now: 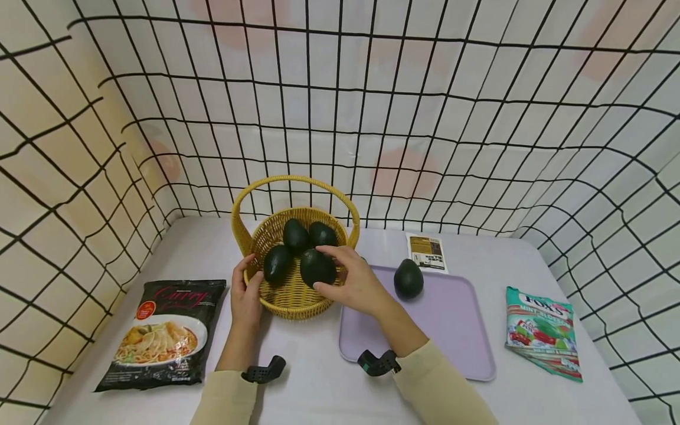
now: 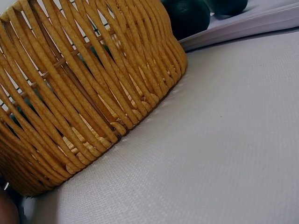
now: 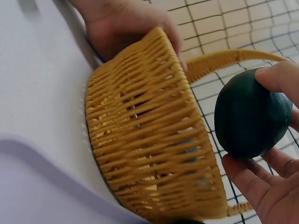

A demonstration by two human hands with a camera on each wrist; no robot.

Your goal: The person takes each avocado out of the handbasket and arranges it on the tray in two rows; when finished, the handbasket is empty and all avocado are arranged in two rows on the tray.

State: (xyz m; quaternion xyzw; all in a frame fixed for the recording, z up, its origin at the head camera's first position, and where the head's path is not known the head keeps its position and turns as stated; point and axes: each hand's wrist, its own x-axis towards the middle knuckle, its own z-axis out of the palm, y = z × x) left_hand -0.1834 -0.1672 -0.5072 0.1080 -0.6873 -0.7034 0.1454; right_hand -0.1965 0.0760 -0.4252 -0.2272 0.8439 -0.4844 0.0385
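A yellow wicker basket with a tall handle stands left of the middle of the table, several dark green avocados in it. My left hand grips its rim on the left, thumb inside and fingers along the outer wall. Between thumb and fingertips, my right hand holds another avocado at the basket's right side. The right wrist view shows this avocado just past the rim, level with the basket's open top. One more avocado rests on the lilac tray; another there is mostly hidden behind my right hand.
A black curry noodle packet lies at the left, a green Fox's candy bag at the far right. A printed card sits behind the tray. Black wire mesh over white cloth encloses the back and sides.
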